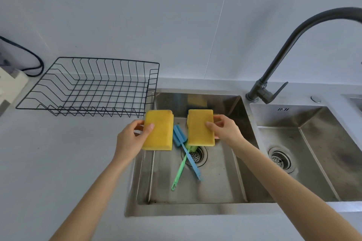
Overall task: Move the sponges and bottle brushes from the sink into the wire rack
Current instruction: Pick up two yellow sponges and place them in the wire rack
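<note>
Left hand (130, 139) pinching sponge (157, 130), right hand (225, 129) pinching second sponge (200, 127); likely light, squashy; rack (88, 86) at ten o'clock

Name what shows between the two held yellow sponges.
In the head view, the blue bottle brush's head in the steel sink shows between them.

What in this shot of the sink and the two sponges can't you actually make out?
- Green brush: its head sits mostly behind the right sponge, head view.
- Left hand: most of its fingers are hidden behind the left sponge.
- Third basin: cut off by the right edge.
- White box and cable beside the wire rack: cut off by the left edge.
</note>
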The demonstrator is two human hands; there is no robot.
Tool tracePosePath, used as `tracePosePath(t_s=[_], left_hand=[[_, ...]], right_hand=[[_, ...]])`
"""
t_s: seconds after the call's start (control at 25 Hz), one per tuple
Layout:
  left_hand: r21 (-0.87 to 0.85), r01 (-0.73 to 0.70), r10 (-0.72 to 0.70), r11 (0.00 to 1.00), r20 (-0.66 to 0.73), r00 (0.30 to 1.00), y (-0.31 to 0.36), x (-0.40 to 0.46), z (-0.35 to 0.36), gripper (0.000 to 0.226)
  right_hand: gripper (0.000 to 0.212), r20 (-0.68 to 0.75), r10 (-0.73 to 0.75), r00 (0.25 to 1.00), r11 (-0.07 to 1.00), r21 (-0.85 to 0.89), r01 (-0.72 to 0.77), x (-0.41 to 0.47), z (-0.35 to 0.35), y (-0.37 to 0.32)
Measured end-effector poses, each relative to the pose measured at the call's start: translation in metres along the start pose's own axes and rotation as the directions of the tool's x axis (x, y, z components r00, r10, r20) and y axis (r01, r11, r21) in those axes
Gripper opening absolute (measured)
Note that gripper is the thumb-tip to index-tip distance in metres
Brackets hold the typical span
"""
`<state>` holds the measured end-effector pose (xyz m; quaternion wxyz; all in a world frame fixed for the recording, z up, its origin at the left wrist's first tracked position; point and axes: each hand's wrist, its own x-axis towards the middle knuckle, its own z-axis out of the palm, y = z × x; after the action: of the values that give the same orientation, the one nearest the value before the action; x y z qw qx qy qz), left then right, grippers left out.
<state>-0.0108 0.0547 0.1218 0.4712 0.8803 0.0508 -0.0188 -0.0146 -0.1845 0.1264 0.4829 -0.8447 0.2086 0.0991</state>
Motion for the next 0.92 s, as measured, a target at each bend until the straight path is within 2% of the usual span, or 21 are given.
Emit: tracePosePath(t_s=[0.28,0.68,0.92], left_hand=[[-0.076,0.031,-0.039,0.997,-0.104,0.994,0.0,0.017,-0.031,0.04],[-0.167,0.073,-0.11,0.983,-0.228,0.967,-0.014,0.056,-0.07,0.041],[-0.152,0.063,-0.098,0.986,-0.24,0.966,-0.029,0.086,-0.088,0.039]], right_hand=[[0.047,0.055,-0.046,0.997,0.993,0.111,0.039,0.026,0.004,-0.053],[0.045,0.14,-0.085,0.986,0.986,0.155,0.063,0.084,0.05,-0.149],[0.041,0.185,-0.059,0.981,0.994,0.102,0.041,0.125,0.091,-0.182]])
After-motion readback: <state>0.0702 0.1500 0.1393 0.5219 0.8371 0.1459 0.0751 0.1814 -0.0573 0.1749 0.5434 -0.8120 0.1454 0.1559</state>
